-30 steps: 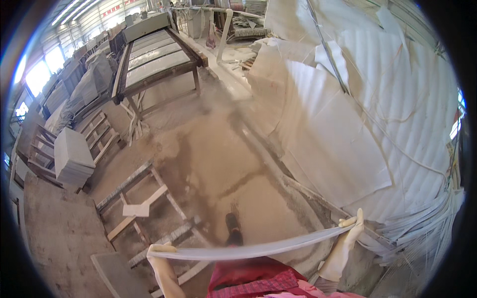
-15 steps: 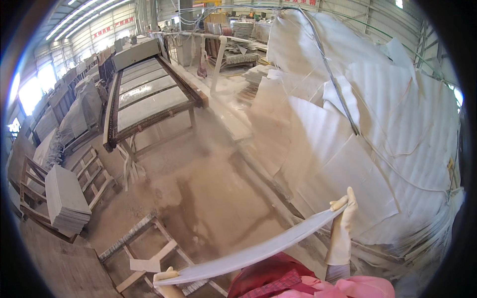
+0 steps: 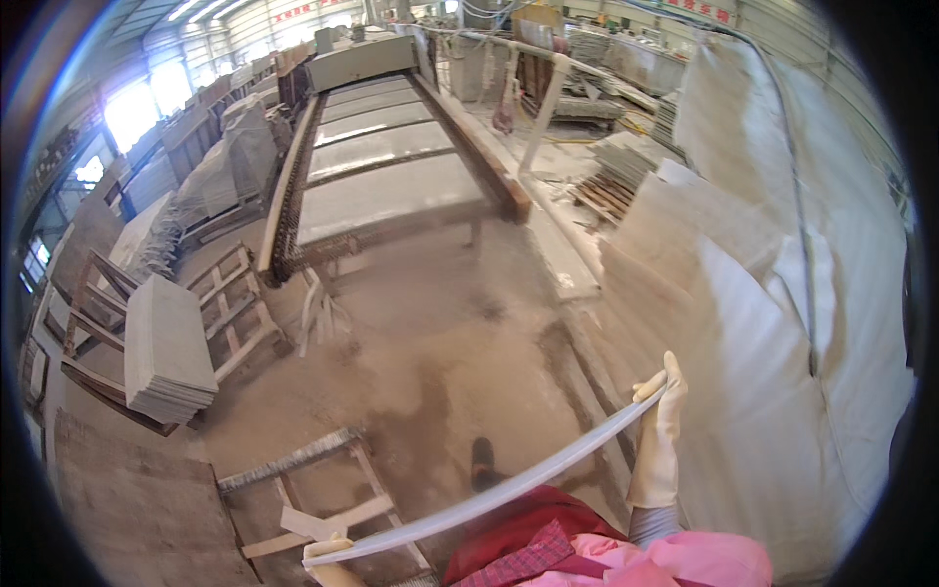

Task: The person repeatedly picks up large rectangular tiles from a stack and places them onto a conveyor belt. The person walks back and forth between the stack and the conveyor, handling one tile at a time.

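I carry a long, thin, pale slab (image 3: 528, 480) edge-up in front of my body; the wide lens makes it look bowed. My left hand (image 3: 335, 565), in a cream glove, is closed round its near-left end, with only part of the fingers showing. At the other end my right hand (image 3: 662, 421), gloved alike, grips the slab with the fingers over its edge. My red apron (image 3: 528, 528) and pink sleeve are just behind it. One dark shoe (image 3: 482, 460) shows on the floor beyond the slab.
Ahead stands a roller conveyor (image 3: 391, 191) bearing wet pale slabs. To the left, a stack of slabs (image 3: 164, 342) leans on a rack. A low frame (image 3: 367, 509) lies near my left hand, beside a brown board (image 3: 147, 499). White sheeting (image 3: 753, 391) hangs along the right.
My view has turned right, toward the conveyor, which looks nearer. The slab stays in both hands and appears more edge-on. My shoe has come into sight.
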